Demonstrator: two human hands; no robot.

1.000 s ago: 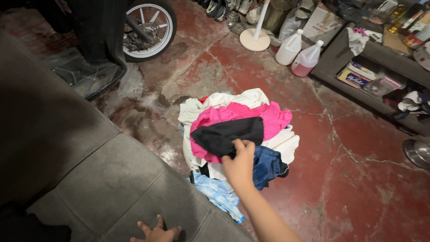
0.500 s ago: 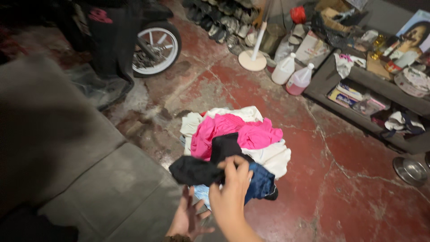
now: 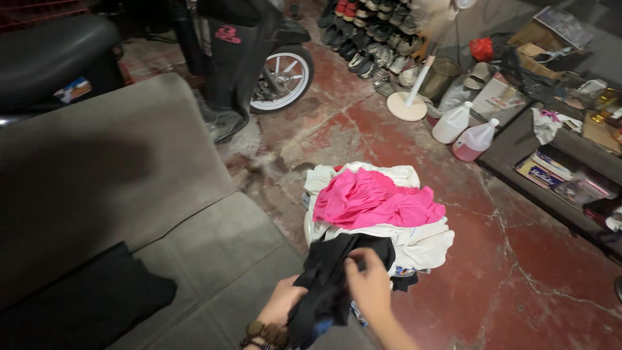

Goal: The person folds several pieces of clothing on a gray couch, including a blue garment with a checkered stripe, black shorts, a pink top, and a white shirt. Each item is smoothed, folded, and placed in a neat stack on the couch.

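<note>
Beside the sofa [image 3: 194, 259], both hands now grip the black garment [image 3: 337, 272], lifted.

Both hands are reaching forward, close together: the left hand [image 3: 285, 303], beaded at the wrist, is clenching; the right hand [image 3: 370, 285] is pinching.

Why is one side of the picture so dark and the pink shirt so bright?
Head view: light falls on the pink garment and the red floor; the grey couch at the left lies in shadow; the black garment in both hands shows little detail; far shoes look slightly blurred.
</note>
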